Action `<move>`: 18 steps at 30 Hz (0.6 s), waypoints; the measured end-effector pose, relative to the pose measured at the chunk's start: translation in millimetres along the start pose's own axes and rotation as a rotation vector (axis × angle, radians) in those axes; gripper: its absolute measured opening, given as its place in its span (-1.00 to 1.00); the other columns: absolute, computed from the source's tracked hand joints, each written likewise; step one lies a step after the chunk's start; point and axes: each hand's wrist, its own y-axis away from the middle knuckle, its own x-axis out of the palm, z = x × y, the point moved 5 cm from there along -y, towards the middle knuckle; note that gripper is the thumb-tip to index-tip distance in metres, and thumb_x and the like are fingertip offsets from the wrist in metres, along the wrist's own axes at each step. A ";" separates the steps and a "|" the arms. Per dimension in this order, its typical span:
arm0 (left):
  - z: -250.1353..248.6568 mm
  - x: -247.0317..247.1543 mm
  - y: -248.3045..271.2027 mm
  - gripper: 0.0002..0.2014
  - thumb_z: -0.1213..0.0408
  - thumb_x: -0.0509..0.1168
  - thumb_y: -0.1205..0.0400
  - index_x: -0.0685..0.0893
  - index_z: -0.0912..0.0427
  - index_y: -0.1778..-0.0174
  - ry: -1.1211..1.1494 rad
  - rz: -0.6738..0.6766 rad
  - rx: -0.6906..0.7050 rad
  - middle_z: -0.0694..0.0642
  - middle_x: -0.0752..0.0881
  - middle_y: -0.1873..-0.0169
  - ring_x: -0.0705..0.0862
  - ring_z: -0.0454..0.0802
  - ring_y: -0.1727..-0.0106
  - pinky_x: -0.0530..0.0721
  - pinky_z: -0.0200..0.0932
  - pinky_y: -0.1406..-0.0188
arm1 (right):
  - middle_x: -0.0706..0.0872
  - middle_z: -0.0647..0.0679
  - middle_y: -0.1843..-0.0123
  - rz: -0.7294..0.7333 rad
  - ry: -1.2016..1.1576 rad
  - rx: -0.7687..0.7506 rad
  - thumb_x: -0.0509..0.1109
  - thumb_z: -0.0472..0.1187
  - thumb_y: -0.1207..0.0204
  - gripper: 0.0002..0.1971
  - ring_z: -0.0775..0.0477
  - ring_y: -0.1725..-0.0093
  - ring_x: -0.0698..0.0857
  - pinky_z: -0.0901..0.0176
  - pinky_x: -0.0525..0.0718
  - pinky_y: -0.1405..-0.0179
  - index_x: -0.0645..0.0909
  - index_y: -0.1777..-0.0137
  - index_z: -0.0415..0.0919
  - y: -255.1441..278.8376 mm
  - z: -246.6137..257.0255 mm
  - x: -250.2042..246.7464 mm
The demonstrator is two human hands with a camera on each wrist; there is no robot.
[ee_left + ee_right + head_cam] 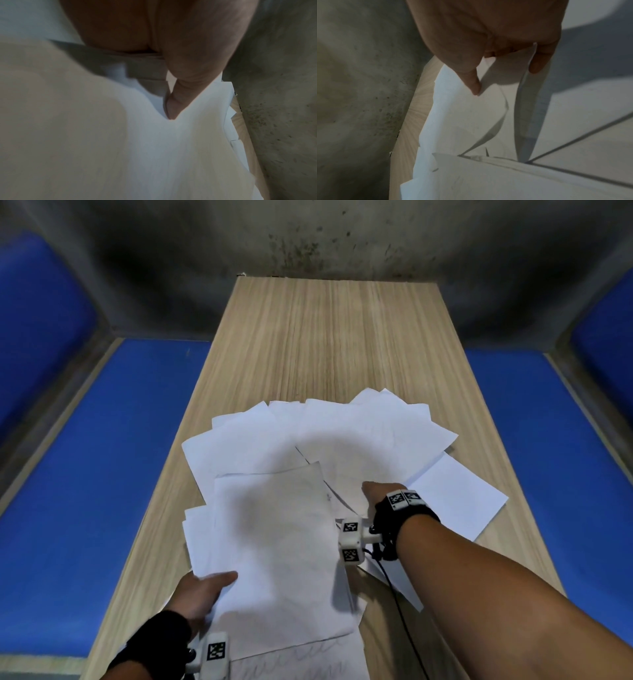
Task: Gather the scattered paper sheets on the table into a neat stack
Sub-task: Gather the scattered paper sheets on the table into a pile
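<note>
We see loose white paper sheets (308,440) fanned across the near half of a wooden table (325,337), some reaching its side edges. Our left hand (202,594) pinches the top sheet's (277,559) left edge, thumb on top. Our right hand (376,494) pinches a sheet's edge mid-pile. The table's far half lies bare.

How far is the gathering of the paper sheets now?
Partly done. A small pile is already collected near the person; the left hand grips its edge. The right hand pinches another sheet. Left: the fanned sheets farther up the table are still spread, and nothing is squared.
</note>
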 end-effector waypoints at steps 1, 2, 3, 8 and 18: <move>3.4 -0.8 -4.8 -0.75 0.39 0.46 -0.52 0.68 0.27 0.49 -0.001 0.007 -0.001 -0.02 0.30 0.87 0.19 -0.08 0.81 0.21 -0.33 0.56 | 0.64 -0.23 -0.19 -0.002 0.014 -0.023 0.42 -0.23 -0.43 -0.71 -0.28 -0.10 0.65 0.03 0.66 -0.09 0.43 -0.09 -0.17 -3.5 2.2 1.4; 1.8 -0.9 -2.3 -0.76 0.39 0.46 -0.53 0.68 0.29 0.48 0.002 0.007 -0.004 -0.02 0.30 0.87 0.20 -0.07 0.82 0.21 -0.31 0.55 | 0.64 -0.25 -0.24 -0.006 0.098 -0.071 0.41 -0.24 -0.46 -0.74 -0.29 -0.19 0.64 0.04 0.63 -0.18 0.46 -0.10 -0.20 -4.3 2.9 2.5; 3.2 -0.4 -3.1 -0.78 0.39 0.45 -0.53 0.70 0.32 0.45 0.019 0.019 -0.007 -0.02 0.31 0.87 0.22 -0.06 0.83 0.21 -0.30 0.54 | 0.62 -0.28 -0.31 -0.061 0.060 -0.080 0.37 -0.22 -0.51 -0.72 -0.29 -0.27 0.62 0.05 0.59 -0.24 0.52 -0.18 -0.26 -8.8 -2.5 -3.0; -0.4 1.2 1.5 -0.83 0.40 0.44 -0.54 0.74 0.49 0.22 -0.007 -0.009 0.023 -0.05 0.34 0.90 0.24 -0.06 0.83 0.23 -0.28 0.57 | 0.62 -0.29 -0.44 -0.323 -0.372 0.146 0.34 -0.01 -0.45 -0.44 -0.32 -0.36 0.60 0.08 0.50 -0.25 0.58 -0.37 -0.35 -5.8 -84.7 -38.1; -5.4 4.8 11.4 -0.87 0.49 0.39 -0.57 0.62 0.35 0.29 0.041 0.032 0.014 -0.11 0.34 0.92 0.32 -0.18 0.92 0.31 -0.41 0.72 | 0.71 -0.36 -0.19 -0.240 -0.540 0.275 0.47 -0.08 -0.45 -0.48 -0.34 -0.30 0.69 -0.04 0.69 -0.20 0.61 -0.33 -0.40 -7.8 -155.9 -40.8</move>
